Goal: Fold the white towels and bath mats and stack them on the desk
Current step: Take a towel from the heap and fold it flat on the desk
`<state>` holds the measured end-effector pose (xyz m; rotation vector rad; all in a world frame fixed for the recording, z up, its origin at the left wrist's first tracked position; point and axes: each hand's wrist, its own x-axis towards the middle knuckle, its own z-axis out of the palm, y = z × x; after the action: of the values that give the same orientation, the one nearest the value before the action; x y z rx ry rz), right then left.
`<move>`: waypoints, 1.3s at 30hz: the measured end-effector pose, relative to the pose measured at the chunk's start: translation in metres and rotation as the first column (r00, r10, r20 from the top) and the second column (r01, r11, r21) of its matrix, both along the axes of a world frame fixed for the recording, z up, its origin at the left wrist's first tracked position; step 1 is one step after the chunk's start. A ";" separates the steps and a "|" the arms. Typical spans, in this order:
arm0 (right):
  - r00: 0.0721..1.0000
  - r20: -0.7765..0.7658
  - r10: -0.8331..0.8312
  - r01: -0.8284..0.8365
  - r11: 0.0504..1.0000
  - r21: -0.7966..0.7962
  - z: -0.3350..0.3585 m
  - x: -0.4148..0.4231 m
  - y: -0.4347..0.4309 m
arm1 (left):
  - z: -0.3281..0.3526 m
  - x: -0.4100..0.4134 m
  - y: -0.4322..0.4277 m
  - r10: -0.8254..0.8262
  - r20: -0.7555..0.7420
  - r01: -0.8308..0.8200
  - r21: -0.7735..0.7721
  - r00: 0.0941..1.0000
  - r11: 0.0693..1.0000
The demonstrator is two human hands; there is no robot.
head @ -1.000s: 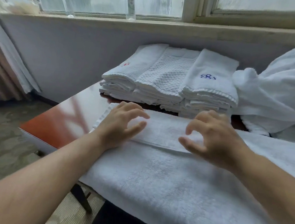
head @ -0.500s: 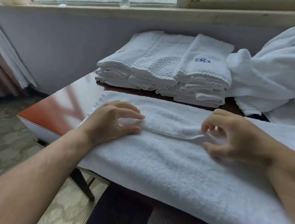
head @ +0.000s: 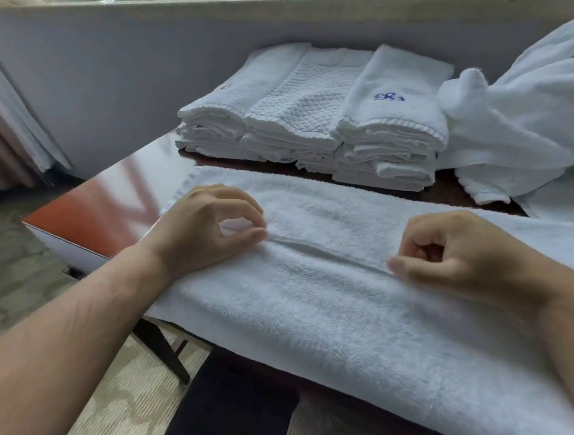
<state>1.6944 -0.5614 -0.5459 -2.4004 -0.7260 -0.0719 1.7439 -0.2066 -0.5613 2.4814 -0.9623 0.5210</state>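
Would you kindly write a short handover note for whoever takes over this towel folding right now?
The left hand pinches the lengthwise flap edge of the large white terry towel, near its left end.
The right hand, fingers curled, appears to pinch the same edge further right.
The towel lies across the near side of the glossy reddish-brown desk.
Done: three folded white stacks sit at the back by the wall.
To do: finish folding this towel, stack it, then fold the heap of loose white linen at the right.
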 end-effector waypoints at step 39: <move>0.489 0.000 -0.873 0.753 0.422 -0.504 -0.022 -0.190 -0.178 | -0.013 -0.121 -0.253 -0.298 -0.225 0.361 0.337 0.927 0.869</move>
<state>1.5049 -0.7390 -0.5682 -2.8917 0.7484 0.0230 1.6229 -0.4594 -0.5740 2.5404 -1.4951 0.0121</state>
